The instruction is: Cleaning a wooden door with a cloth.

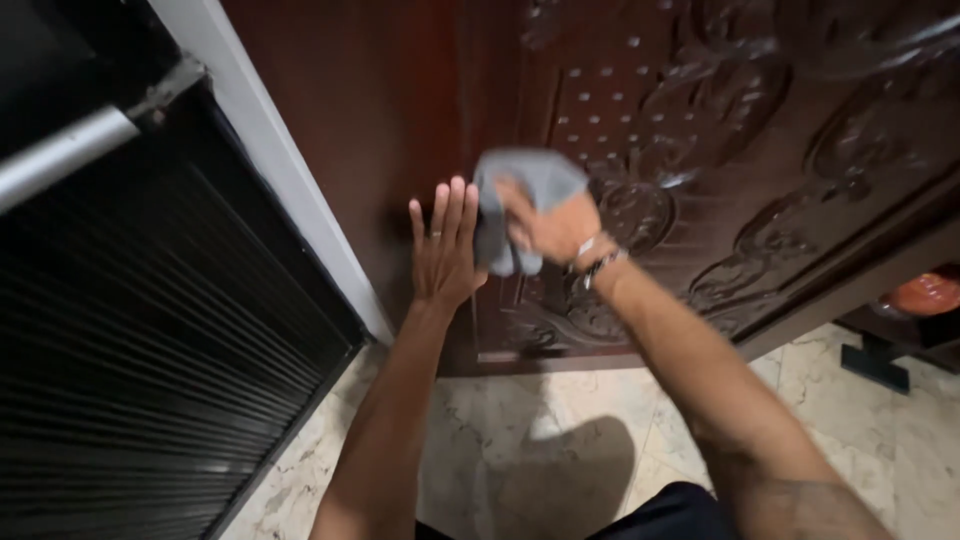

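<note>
As cloth hides carving, fingers buried

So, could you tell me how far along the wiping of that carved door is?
No finished part can be told apart: the door shows no clear line between wiped and unwiped wood. In hand: the right hand presses a grey cloth on the carving, while the left hand lies flat on the plain panel beside it. The rest of the carving, to the right, has no cloth on it.

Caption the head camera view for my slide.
Right hand presses grey cloth against carved wooden door; left hand flat beside it.
</note>
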